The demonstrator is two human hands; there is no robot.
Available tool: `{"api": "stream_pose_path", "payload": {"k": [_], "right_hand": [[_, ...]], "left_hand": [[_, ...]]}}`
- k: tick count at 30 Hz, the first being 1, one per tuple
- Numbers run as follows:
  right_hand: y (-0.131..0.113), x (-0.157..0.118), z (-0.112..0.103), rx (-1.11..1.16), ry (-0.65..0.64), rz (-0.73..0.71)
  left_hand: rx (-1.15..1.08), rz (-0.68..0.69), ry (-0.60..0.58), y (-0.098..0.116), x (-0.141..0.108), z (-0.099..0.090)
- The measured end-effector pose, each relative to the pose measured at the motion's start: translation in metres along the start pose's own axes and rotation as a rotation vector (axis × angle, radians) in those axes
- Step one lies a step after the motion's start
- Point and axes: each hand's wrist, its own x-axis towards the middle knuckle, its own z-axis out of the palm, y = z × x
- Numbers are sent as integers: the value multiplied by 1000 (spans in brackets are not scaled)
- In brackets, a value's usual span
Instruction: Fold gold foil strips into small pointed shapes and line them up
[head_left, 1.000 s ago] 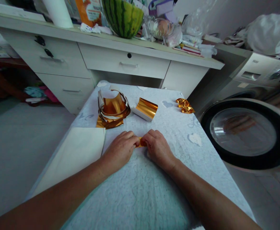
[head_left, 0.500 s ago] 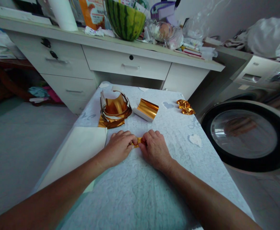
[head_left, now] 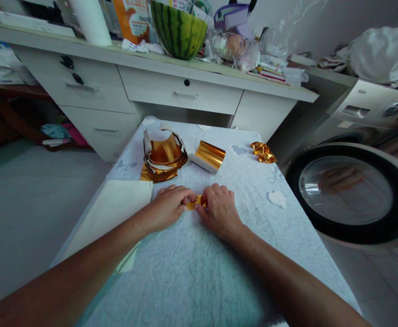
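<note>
A small folded piece of gold foil paper (head_left: 191,205) lies on the cloth-covered table between my two hands. My left hand (head_left: 171,205) pinches its left end, the fingers curled and pressed together. At the other end my right hand (head_left: 219,211) grips the foil between thumb and fingers. Both hands rest low on the tabletop, and part of the strip is hidden under the fingertips. Beyond them sit a curled stack of gold foil sheets (head_left: 164,152) and a single curled gold sheet (head_left: 211,155) with a white underside. Folded gold foil pieces (head_left: 264,152) lie at the far right.
A pale paper sheet (head_left: 113,213) covers the table's left side. Behind the table (head_left: 253,254) stands a white desk (head_left: 185,93) bearing a cut watermelon (head_left: 178,32), a paper roll (head_left: 91,22) and plastic bags. A washing machine's open round door (head_left: 348,190) stands close on the right.
My fingers have shifted slightly along the gold foil, and a little more of it shows between them. The other things have stayed in place.
</note>
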Motion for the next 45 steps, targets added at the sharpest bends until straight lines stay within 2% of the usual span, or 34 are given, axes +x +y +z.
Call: {"api": "stream_pose_path", "payload": {"k": [26,35,41,45], "right_hand": [[46,-3,-13,55,-91,40],[50,0,-20,79,-162,15],[57,2,-22,225,-135,-21],[55,0,-23,329,-60,-185]], "left_hand": [[3,-6,-17,2,-2,-4],[2,-4,-9,3,-2,-4],[41,36,25,1,-4,-2],[73,24,37,3,-5,0]]}}
